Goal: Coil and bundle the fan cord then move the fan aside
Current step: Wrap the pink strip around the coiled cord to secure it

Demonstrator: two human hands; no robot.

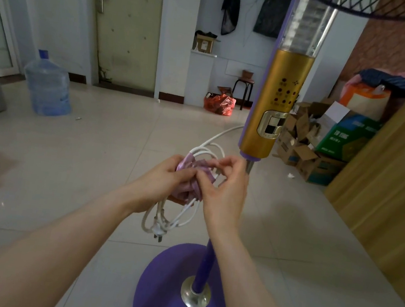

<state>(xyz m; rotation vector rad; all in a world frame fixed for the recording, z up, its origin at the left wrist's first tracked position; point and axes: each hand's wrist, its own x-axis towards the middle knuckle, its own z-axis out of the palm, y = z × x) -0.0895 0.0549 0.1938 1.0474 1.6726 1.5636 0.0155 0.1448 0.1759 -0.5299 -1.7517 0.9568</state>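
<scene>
Your hands meet at chest height over a tiled floor (pixel 90 144), just left of the fan (pixel 278 106). Your left hand (pixel 165 174) is curled round a coil of white cord (pixel 188 215), gripping it at its middle together with a crumpled pink strip (pixel 190 164). Your right hand (pixel 225 184) pinches that strip between thumb and forefinger, the other fingers bent loosely above the coil. Loops of cord stick up above your hands and hang below them, and the plug (pixel 158 232) dangles at the bottom of the lower loops. One length of cord runs from the coil away across the floor and passes out of sight behind the fan's gold column.

The fan stands upright, close in front of you. Its round purple base (pixel 168 276) sits on the floor beneath your right forearm, which crosses in front of the pole (pixel 204 268). The dark grille (pixel 380 6) shows at the top right edge.

To the right of the fan, a heap of open cardboard boxes (pixel 306 150) lies on the floor, and nearer you a tall wooden panel (pixel 384 180) lines that side. Bundled bedding is stacked behind the boxes. To the left, well apart from the fan, a blue water jug (pixel 47 86) stands on the floor near a closed door (pixel 125 24). Beyond the fan, a red bag (pixel 219 103) lies beside a small dark stool (pixel 243 87), and dark clothes (pixel 273 11) hang on the far wall.
</scene>
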